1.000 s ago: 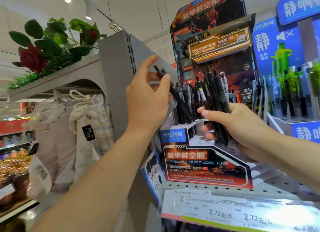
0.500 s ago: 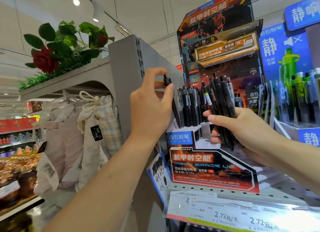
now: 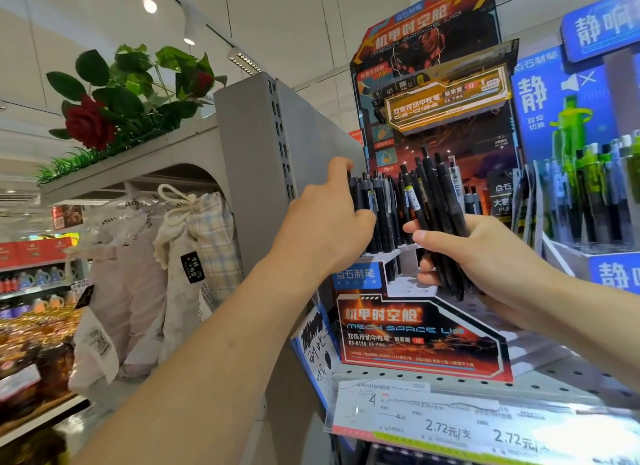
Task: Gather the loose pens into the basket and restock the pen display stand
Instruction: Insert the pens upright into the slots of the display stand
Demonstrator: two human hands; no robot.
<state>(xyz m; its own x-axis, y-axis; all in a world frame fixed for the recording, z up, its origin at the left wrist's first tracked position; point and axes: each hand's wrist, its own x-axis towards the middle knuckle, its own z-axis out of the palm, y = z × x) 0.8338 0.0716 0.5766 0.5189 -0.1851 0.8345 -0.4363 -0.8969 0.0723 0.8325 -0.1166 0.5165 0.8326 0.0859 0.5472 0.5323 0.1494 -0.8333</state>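
Pen display stand (image 3: 422,333), black-and-orange cardboard w/ Chinese lettering, sits on a perforated grey shelf (image 3: 554,378) in a shop aisle. The left hand (image 3: 325,229) reaches to the stand's upper-left tier, fingers curled round the black pens (image 3: 379,215) standing there; thumb raised against the top of the outermost one. Whether it grips a single pen or just presses the row: can't tell, the knuckles hide the contact. The right hand (image 3: 485,260), in front of the stand's middle, is clamped on a bundle of black pens (image 3: 438,215), approx. upright and fanning a little at the tops, thumb laid across the front, fingers wrapped behind. Bundle's lower tips hang just above the stand's white stepped tray, not touching as far as can be seen. No basket in view.

Right of the stand: a blue display (image 3: 588,125) w/ green and black pens, touching or just beside it. Below the stand, along the shelf edge: price strip (image 3: 485,426) reading 2.72 twice. Left of the stand: grey shelf end panel (image 3: 256,159) w/ slotted upright. Well left of the stand: cloth drawstring bags (image 3: 194,242) hanging under an arched ledge, and a red artificial rose (image 3: 90,125) w/ green leaves on top of that ledge. Far lower left of the stand: shelves of bottled goods, blurred.
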